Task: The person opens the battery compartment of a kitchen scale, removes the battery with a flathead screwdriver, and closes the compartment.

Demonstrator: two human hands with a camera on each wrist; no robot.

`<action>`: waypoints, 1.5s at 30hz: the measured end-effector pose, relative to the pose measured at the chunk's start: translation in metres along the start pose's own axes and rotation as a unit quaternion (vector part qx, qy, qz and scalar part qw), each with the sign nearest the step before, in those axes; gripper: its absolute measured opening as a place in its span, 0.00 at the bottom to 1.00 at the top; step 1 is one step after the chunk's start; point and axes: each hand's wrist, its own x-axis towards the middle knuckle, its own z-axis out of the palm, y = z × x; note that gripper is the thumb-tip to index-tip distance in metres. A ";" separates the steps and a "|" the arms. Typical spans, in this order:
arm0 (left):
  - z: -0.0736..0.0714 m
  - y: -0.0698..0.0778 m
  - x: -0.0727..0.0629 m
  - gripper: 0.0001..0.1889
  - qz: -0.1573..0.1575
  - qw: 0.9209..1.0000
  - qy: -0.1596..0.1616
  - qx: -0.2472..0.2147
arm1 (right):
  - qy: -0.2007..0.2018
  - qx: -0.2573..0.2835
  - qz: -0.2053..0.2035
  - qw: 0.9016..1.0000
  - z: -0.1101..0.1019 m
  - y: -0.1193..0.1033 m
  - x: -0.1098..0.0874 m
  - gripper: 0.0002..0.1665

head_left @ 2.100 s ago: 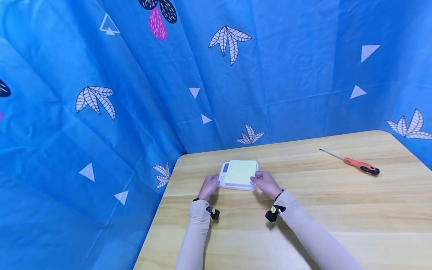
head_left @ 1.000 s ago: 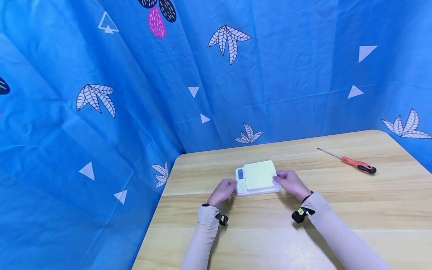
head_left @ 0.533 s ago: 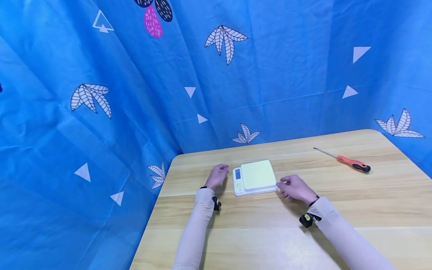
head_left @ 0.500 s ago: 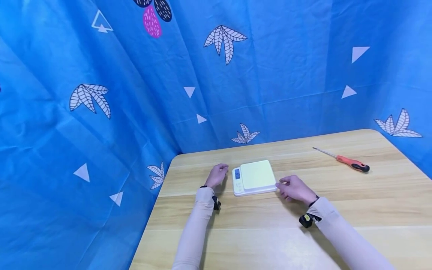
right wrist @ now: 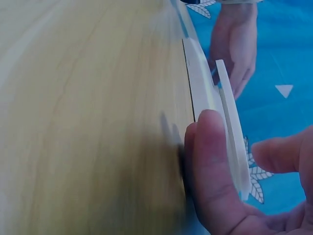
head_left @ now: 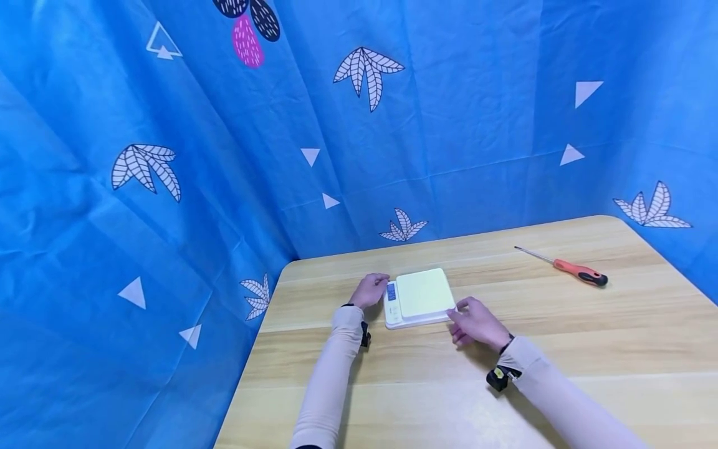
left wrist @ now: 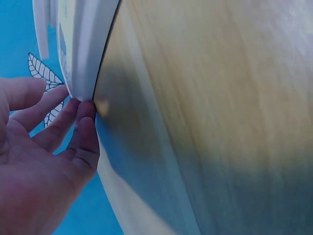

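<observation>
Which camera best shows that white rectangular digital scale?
The head view: it shows nearly the whole white rectangular digital scale from above, including its blue rectangular display. The left wrist view shows only part of it at the left fingers; the right wrist view shows it edge-on, partly behind the right fingers.

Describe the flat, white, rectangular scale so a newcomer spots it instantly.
Find the pale wooden table before the blue printed curtain. Left of its middle, towards the far edge, lies the scale. Its pale square plate and small blue display set it apart from the slim orange and black screwdriver further right.
</observation>
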 end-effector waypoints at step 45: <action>0.004 0.015 -0.068 0.24 0.070 0.988 -0.135 0.004 | 0.020 0.020 0.034 0.999 -0.061 -0.004 0.039 0.28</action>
